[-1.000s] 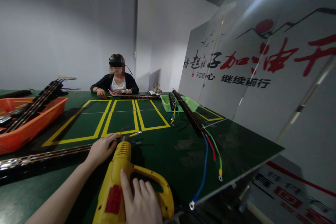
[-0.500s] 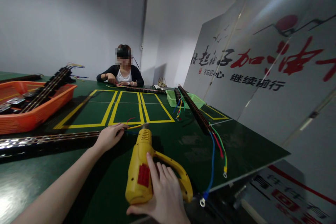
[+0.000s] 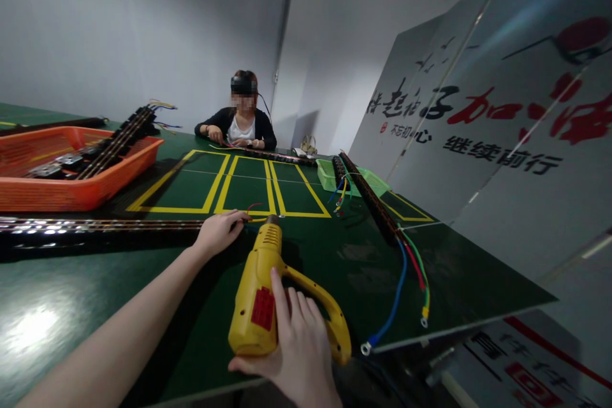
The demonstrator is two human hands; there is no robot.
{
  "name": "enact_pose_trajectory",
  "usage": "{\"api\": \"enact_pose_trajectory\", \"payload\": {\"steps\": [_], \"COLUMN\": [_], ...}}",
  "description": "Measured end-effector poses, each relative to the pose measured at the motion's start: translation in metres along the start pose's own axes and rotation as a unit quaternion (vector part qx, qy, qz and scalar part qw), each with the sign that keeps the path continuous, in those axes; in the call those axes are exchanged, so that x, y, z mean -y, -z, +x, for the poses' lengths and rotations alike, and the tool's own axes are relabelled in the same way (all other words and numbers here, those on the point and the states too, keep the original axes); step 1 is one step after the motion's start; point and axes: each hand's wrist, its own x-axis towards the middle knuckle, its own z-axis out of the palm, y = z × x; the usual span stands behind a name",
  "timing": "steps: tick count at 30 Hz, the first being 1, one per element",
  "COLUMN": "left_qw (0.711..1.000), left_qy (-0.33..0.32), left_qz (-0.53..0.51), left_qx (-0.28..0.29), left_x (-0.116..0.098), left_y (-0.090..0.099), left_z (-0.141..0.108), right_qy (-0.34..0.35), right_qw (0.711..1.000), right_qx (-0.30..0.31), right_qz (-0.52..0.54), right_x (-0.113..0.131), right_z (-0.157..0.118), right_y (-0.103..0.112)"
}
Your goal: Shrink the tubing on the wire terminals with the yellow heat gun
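My right hand is wrapped round the body of a yellow heat gun with a red panel on its side. The gun's metal nozzle lies across a yellow wire, close to its metal ring terminal. My left hand pinches the wires at the end of a long black bar, its fingers a short way left of the nozzle. A thin red wire curls up beside the fingertips. Part of the yellow wire is hidden behind the nozzle.
An orange basket with metal-railed bars stands at left on the green table. At right another black bar leans on a green basket, its blue, red and green wires hanging near the edge. A person sits opposite, hands on a bar.
The view has swung slightly left, so the scene sits further right. Against the wire, the heat gun's nozzle has shifted a little towards my left hand; the ring terminal now shows past it.
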Motion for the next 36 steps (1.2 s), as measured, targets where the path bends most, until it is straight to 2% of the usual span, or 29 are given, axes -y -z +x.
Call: {"api": "enact_pose_trajectory", "payload": {"steps": [4, 7, 14, 21, 28, 32, 36], "left_qw": [1.0, 1.0, 0.997, 0.998, 0.998, 0.998, 0.995], "left_qy": [-0.001, 0.029, 0.076, 0.022, 0.03, 0.043, 0.065], "left_qz": [-0.009, -0.01, -0.012, 0.05, 0.037, 0.026, 0.003], "left_qx": [0.006, 0.008, 0.015, 0.03, 0.032, 0.044, 0.081], "left_x": [0.0, -0.001, 0.001, 0.001, 0.003, 0.003, 0.004], "left_y": [-0.001, 0.0, -0.001, 0.0, -0.001, 0.001, 0.004], "left_z": [0.0, 0.001, 0.002, 0.002, 0.003, 0.006, 0.009], "right_qy": [0.019, 0.034, 0.058, 0.056, 0.034, 0.027, 0.024], "right_qw": [1.0, 0.999, 0.998, 0.998, 0.998, 0.999, 1.0], "right_qx": [0.009, 0.006, 0.017, 0.026, 0.048, 0.028, 0.002], "right_qz": [0.022, 0.027, 0.028, 0.03, 0.036, 0.017, -0.013], "right_x": [0.017, 0.026, 0.03, 0.016, -0.006, -0.018, -0.025], "right_z": [0.004, 0.004, 0.006, 0.009, 0.005, 0.003, 0.001], "right_y": [-0.004, -0.006, -0.006, -0.002, 0.005, 0.008, 0.01]}}
